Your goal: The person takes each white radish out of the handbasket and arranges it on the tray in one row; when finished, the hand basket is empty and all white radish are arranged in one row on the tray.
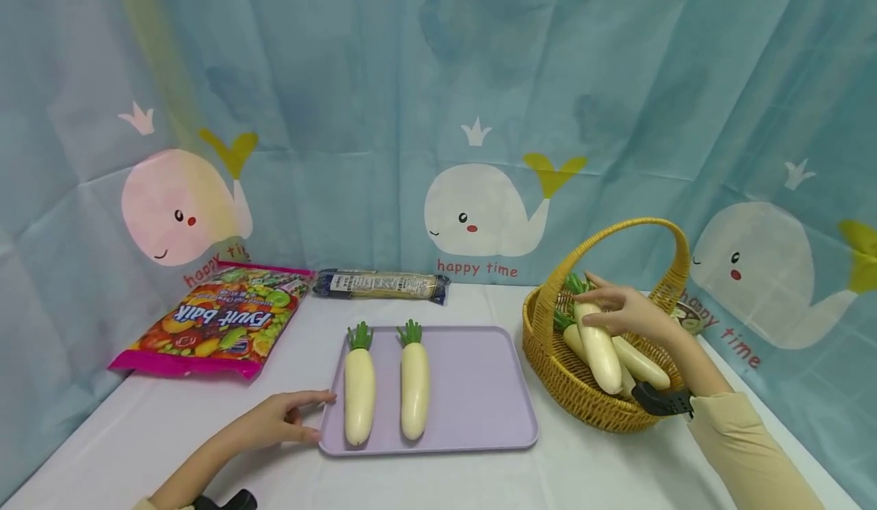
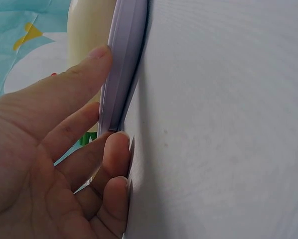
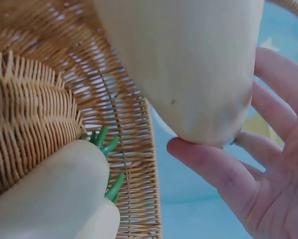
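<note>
My right hand (image 1: 626, 313) holds a white radish (image 1: 597, 350) with a green top, thumb and fingers about its upper part, over the wicker basket (image 1: 582, 411). Its smooth body fills the top of the right wrist view, where my fingers (image 3: 283, 89) lie along its side. Under it, more white radishes (image 1: 644, 361) lie in the basket. My left hand (image 1: 270, 421) is at the left edge of a lilac tray (image 1: 479, 388); thumb and index finger touch the rim, spread apart along it. Two white radishes (image 1: 359, 396) lie side by side on the tray's left half, tops pointing away.
A colourful fruit candy bag (image 1: 219, 320) with pink edges lies at the back left. Beside it, a dark clear-windowed packet (image 1: 380, 285) lies along the back. The basket's tall handle (image 1: 617, 224) arches above the right hand. A whale-print curtain (image 1: 342, 114) hangs behind the white table (image 1: 425, 487).
</note>
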A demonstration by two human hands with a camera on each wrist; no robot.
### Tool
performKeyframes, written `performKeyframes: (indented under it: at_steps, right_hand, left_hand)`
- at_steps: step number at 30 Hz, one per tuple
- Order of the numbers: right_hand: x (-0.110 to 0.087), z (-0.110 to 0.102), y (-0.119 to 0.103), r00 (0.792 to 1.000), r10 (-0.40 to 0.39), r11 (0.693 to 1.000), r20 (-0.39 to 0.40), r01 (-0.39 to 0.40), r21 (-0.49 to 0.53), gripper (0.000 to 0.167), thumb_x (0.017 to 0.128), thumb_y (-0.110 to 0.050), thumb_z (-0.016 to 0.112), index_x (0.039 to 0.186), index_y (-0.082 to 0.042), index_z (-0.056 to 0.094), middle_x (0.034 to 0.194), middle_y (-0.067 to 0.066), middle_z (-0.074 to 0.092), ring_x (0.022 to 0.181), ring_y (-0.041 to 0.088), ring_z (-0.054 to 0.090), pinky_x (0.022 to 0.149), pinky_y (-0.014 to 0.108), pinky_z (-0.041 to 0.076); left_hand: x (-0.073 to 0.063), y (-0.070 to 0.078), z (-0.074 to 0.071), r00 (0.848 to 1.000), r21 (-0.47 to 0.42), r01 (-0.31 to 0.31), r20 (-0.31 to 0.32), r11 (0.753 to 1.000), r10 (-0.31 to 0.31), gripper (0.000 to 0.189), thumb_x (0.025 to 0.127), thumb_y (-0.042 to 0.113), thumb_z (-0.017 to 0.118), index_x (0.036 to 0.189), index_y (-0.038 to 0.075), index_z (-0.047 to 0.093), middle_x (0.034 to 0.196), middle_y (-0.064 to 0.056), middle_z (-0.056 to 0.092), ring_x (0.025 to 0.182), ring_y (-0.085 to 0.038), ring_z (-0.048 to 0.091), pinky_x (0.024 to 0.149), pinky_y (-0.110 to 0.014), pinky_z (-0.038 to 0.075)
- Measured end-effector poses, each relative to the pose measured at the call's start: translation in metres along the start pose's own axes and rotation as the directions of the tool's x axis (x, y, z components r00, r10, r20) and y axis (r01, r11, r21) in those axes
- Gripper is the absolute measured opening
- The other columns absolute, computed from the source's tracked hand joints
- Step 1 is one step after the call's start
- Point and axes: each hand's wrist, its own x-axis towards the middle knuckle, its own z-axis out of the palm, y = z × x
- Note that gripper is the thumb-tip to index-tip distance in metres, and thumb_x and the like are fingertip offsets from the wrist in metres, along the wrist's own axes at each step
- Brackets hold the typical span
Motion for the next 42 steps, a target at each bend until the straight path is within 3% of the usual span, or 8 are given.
performKeyframes:
  at_steps: [6,21,28,33,38,39,42]
  right_hand:
    - [-0.014,0.006,-0.007,0.998,-0.035,0.999,-0.047,0.035,-0.011,0.046,0.082,-0.016,0.066,0.122,0.004,0.052,0.147,0.010,0.008,0.105,0.040,0.043,0.066,0.038,0.048]
    - [-0.030,0.017,-0.013,0.997,0.024,1.000,-0.067,-0.025,-0.016,0.046,0.082,-0.023,0.066,0.122,-0.004,0.054,0.145,0.012,0.015,0.107,0.039,0.044,0.068,0.041,0.047]
    - [-0.035,0.020,-0.020,0.998,-0.035,0.999,-0.051,0.037,0.039,0.046,0.082,-0.013,0.065,0.122,0.005,0.051,0.146,0.016,0.002,0.114,0.048,0.034,0.065,0.041,0.047]
    - [-0.040,0.024,-0.023,0.998,-0.038,0.998,-0.045,0.040,0.054,0.045,0.082,-0.012,0.066,0.121,0.006,0.051,0.146,0.016,0.001,0.111,0.044,0.040,0.064,0.040,0.047]
    - [-0.043,0.032,-0.026,0.999,-0.034,0.997,-0.029,0.036,0.070,0.044,0.082,-0.012,0.066,0.120,0.005,0.052,0.146,0.017,0.000,0.116,0.050,0.030,0.065,0.042,0.047]
    - [-0.044,0.034,-0.027,0.999,-0.036,0.996,-0.025,0.038,0.080,0.044,0.082,-0.012,0.066,0.119,0.006,0.053,0.146,0.017,0.000,0.118,0.052,0.022,0.066,0.043,0.047]
    - [-0.048,0.039,-0.027,0.999,-0.043,0.996,-0.020,0.045,0.082,0.043,0.081,-0.012,0.066,0.118,0.005,0.054,0.146,0.018,0.001,0.117,0.054,0.022,0.064,0.042,0.047]
  left_hand:
    - [-0.001,0.002,-0.001,1.000,0.007,-0.008,-0.006,1.000,0.008,0.055,0.079,0.024,0.069,0.123,-0.003,0.050,0.066,0.000,0.045,0.056,-0.007,0.037,0.050,-0.022,0.030]
    - [0.000,0.000,0.000,1.000,0.013,-0.018,-0.004,1.000,0.018,0.056,0.079,0.025,0.069,0.122,-0.004,0.050,0.065,0.002,0.045,0.055,-0.005,0.037,0.049,-0.021,0.031]
    - [0.000,0.002,0.000,1.000,0.022,-0.021,-0.005,1.000,0.022,0.055,0.079,0.024,0.069,0.123,-0.004,0.050,0.067,0.001,0.045,0.056,-0.006,0.038,0.050,-0.022,0.031]
    - [0.000,0.002,0.000,1.000,0.002,-0.015,0.002,1.000,0.015,0.055,0.079,0.023,0.068,0.123,-0.005,0.049,0.069,-0.001,0.045,0.056,-0.006,0.038,0.050,-0.022,0.031]
    - [0.000,0.001,-0.001,1.000,0.014,-0.016,-0.002,1.000,0.016,0.056,0.079,0.023,0.068,0.123,-0.005,0.049,0.068,0.000,0.045,0.055,-0.006,0.037,0.050,-0.022,0.031]
    - [0.001,0.001,-0.001,1.000,0.022,-0.014,-0.003,1.000,0.014,0.056,0.079,0.024,0.068,0.123,-0.004,0.049,0.069,0.000,0.045,0.055,-0.006,0.038,0.050,-0.022,0.031]
    - [0.001,0.000,0.000,1.000,0.025,-0.013,-0.001,1.000,0.013,0.057,0.079,0.025,0.068,0.124,-0.004,0.049,0.070,-0.001,0.045,0.055,-0.006,0.037,0.050,-0.022,0.031]
